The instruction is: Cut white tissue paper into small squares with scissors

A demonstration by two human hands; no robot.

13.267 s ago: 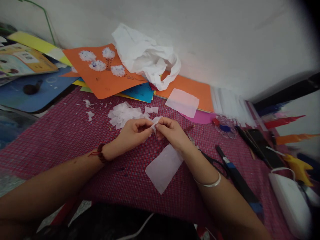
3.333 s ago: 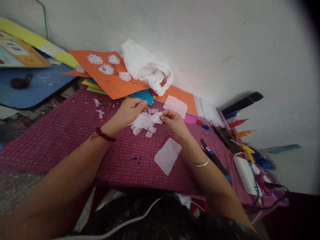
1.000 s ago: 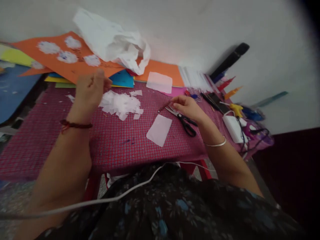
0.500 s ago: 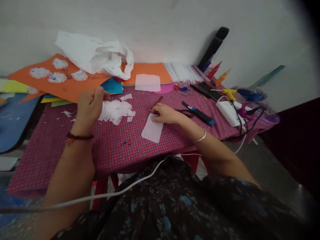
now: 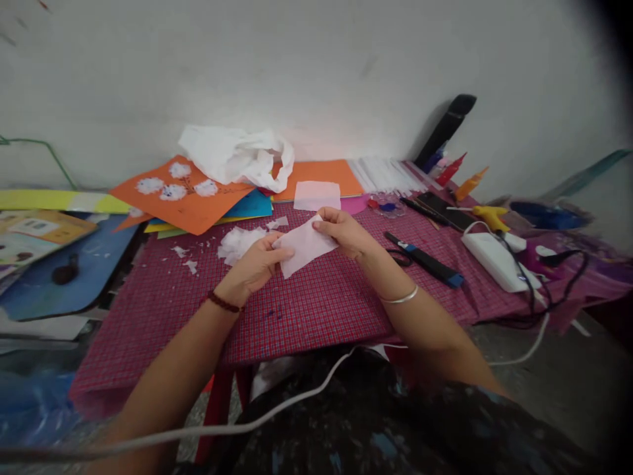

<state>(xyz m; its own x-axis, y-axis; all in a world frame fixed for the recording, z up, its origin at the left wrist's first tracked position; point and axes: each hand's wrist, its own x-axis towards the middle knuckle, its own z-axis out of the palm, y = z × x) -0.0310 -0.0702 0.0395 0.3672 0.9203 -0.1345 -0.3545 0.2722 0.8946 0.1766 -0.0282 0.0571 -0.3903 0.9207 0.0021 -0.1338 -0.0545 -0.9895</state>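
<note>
A white rectangle of thin tissue paper (image 5: 305,248) is stretched between my two hands, above the red checked tablecloth. My left hand (image 5: 260,262) pinches its left corner, thumb on top. At the upper right corner, my right hand (image 5: 341,231) grips the paper between thumb and fingers. Just behind my left hand lies a heap of small white paper pieces (image 5: 240,244). A second white sheet (image 5: 317,196) rests flat farther back, partly over orange and pink paper.
Orange card with white puffs (image 5: 190,204) and crumpled white paper (image 5: 237,155) lie at back left. To the right are a black and blue cutter (image 5: 430,264), a yellow glue gun (image 5: 490,216) and a white power strip (image 5: 499,260) with cables. A white cable (image 5: 277,412) crosses my lap.
My right hand has lifted the tissue paper off the cloth. My left hand has moved right from beside the paper heap and taken hold of the sheet's other end. The view has shifted.
</note>
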